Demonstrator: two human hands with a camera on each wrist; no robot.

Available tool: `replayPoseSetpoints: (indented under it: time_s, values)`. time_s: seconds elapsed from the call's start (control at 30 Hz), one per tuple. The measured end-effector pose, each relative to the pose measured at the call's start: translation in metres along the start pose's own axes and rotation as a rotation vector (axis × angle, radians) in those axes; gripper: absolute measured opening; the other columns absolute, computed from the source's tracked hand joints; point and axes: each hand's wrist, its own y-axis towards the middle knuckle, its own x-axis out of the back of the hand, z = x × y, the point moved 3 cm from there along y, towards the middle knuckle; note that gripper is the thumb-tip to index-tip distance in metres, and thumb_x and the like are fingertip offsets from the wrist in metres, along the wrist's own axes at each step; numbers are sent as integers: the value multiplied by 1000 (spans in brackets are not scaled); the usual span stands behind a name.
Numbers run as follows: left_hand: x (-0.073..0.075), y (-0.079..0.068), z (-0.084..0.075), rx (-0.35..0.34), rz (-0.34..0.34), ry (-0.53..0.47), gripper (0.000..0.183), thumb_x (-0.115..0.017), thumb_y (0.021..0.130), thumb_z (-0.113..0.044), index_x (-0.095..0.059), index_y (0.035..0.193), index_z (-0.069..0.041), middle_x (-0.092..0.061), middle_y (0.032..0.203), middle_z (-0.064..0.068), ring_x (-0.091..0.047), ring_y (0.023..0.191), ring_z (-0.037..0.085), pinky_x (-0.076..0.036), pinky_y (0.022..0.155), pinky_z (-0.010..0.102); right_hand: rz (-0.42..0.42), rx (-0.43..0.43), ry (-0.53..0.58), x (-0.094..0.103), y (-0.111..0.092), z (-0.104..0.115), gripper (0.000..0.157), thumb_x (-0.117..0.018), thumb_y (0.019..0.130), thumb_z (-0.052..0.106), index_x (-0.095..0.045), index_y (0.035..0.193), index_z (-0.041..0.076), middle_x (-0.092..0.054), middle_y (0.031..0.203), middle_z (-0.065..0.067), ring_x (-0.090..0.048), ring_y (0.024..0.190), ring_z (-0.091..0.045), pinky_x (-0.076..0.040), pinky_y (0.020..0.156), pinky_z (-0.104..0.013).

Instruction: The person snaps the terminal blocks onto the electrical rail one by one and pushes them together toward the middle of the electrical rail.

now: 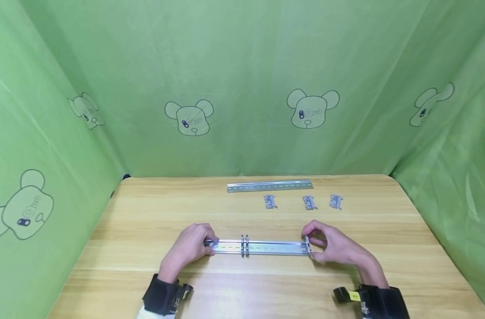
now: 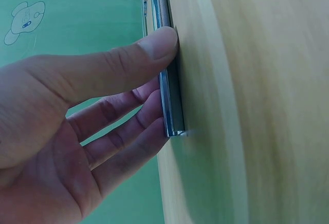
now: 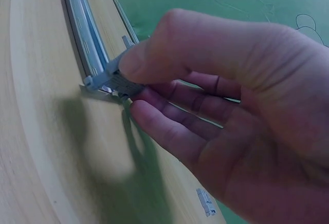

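A slotted metal DIN rail (image 1: 274, 248) lies crosswise on the table in front of me. My left hand (image 1: 192, 243) grips its left end, thumb on the near edge and fingers on the far edge; the left wrist view shows the rail's end (image 2: 174, 116) between them. At the right end, my right hand (image 1: 333, 244) pinches a grey terminal block (image 3: 119, 77) between thumb and fingers. That block stands across the rail, right by its end. Two more thin terminal blocks (image 1: 245, 246) stand side by side on the rail, left of its middle.
A second DIN rail (image 1: 270, 186) lies near the table's far edge. In front of it lie three loose grey terminal blocks, one on the left (image 1: 270, 202), one in the middle (image 1: 309, 203) and one on the right (image 1: 335, 202). Green curtains (image 1: 242, 146) surround the wooden table (image 1: 146, 212).
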Motion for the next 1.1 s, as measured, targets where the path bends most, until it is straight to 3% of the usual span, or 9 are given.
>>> replayPoseSetpoints:
  time_s: [0.37,0.57,0.73,0.87,1.1]
  values:
    - [1,-1,0,-8,-10,6,33,-86,67,-20,-79,99,-13,-73,100,1,-66,86,19,-55,78,38,11,35,-1,-2,3,1,55,-70,62,-20,-51,113,-11,-52,121,-28,-52,116,-45,-44,102,-25]
    - [1,-1,0,-14,-15,11,33,-86,67,-19,-79,99,-13,-72,100,1,-65,86,19,-56,78,38,12,29,-18,-11,9,5,54,-72,64,-17,-51,113,-10,-53,122,-27,-52,119,-42,-43,103,-34]
    - [-1,0,0,-18,-13,20,33,-86,67,-20,-79,99,-13,-72,100,1,-65,86,18,-56,77,38,-10,18,-38,-21,16,8,55,-73,64,-17,-53,114,-7,-55,121,-25,-55,118,-38,-47,100,-33]
    - [-2,1,1,-20,-12,22,33,-86,67,-21,-79,99,-14,-72,100,1,-65,86,18,-56,78,38,-43,38,-84,-30,21,10,56,-75,64,-14,-56,116,-5,-58,121,-22,-59,115,-36,-50,98,-35]
    - [-2,0,1,-30,-16,18,32,-86,67,-21,-79,97,-13,-72,98,0,-65,84,18,-55,77,38,-111,67,-242,-55,37,22,57,-83,65,4,-64,118,6,-66,117,-6,-63,107,-20,-53,95,-39]
